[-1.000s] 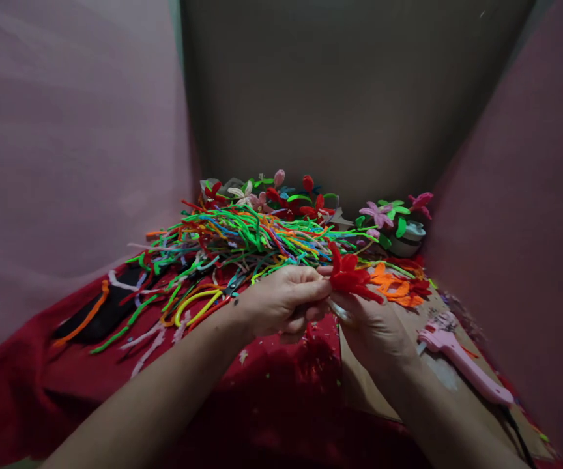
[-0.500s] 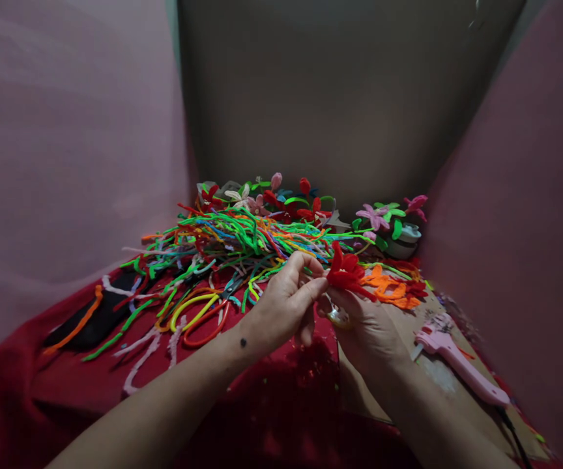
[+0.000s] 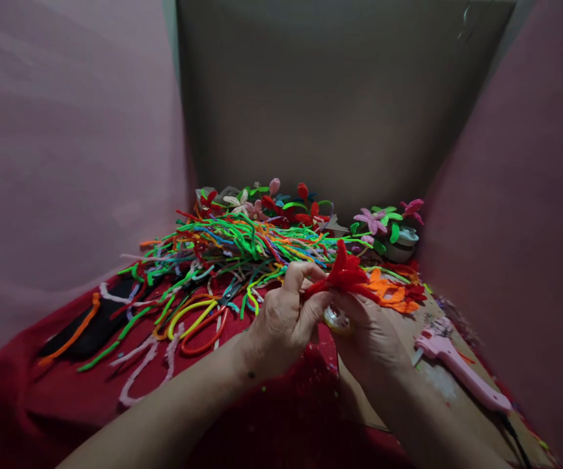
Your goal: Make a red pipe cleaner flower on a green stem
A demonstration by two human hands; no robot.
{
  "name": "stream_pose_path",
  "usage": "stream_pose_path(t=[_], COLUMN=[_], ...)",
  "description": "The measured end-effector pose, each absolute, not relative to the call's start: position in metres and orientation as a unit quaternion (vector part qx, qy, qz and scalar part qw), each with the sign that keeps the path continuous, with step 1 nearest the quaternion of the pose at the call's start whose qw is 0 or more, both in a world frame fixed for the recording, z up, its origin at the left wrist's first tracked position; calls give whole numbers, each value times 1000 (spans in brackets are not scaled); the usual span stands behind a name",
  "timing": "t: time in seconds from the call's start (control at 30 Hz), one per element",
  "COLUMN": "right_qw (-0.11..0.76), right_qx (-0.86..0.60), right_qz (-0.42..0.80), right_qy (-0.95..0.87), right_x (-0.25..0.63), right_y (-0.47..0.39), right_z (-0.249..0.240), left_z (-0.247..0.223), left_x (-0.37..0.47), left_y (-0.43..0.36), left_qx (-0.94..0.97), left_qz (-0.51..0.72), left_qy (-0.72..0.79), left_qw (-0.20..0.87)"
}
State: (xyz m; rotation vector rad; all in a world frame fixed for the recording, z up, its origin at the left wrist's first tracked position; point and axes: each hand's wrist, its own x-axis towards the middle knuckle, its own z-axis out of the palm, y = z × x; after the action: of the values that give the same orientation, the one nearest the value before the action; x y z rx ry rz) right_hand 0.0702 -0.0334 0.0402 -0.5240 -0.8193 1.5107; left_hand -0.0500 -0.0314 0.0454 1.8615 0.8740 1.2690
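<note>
A red fuzzy pipe-cleaner flower (image 3: 344, 273) is held between my two hands, its petals pointing up and right. My left hand (image 3: 288, 312) is closed, with thumb and bent fingers pinching the narrow base end. Against the flower's underside rests my right hand (image 3: 372, 332), its fingers curled and partly hidden. A small round spool-like thing (image 3: 337, 319), whitish with a yellow rim, shows in the right palm. Just right of the flower, orange petal shapes (image 3: 391, 293) lie on cardboard.
Many coloured pipe cleaners (image 3: 257, 238) are heaped at the back, with finished flowers (image 3: 311, 215) behind. Scissors (image 3: 208, 329) with yellow and red handles lie left. A pink glue gun (image 3: 462, 368) rests on cardboard (image 3: 364, 397) at right. Pink sheets (image 3: 71, 163) flank the red cloth.
My left hand has rolled and shifted slightly left and down, its fingers now more bent around the flower's base. The red flower has turned, its petals standing closer together.
</note>
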Motion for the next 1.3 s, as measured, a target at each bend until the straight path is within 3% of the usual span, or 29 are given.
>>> stream_pose_path(t=[0.37, 0.57, 0.87, 1.13, 1.3], right_qw=[630, 631, 641, 670, 683], right_qx=[-229, -234, -258, -273, -260], right_qz=[645, 624, 610, 583, 557], right_qy=[-368, -396, -389, -369, -394], right_x=[67, 67, 68, 65, 60], right_y=[-44, -48, -46, -44, -49], right_z=[45, 48, 48, 44, 44], left_z=[43, 44, 43, 28, 30], left_x=[-58, -61, -58, -52, -54], left_y=[-32, -30, -31, -21, -21], left_qx=[796, 803, 812, 832, 826], left_qz=[493, 518, 497, 439, 462], left_qy=[286, 213, 266, 338, 318], left_qw=[205, 203, 152, -41, -53])
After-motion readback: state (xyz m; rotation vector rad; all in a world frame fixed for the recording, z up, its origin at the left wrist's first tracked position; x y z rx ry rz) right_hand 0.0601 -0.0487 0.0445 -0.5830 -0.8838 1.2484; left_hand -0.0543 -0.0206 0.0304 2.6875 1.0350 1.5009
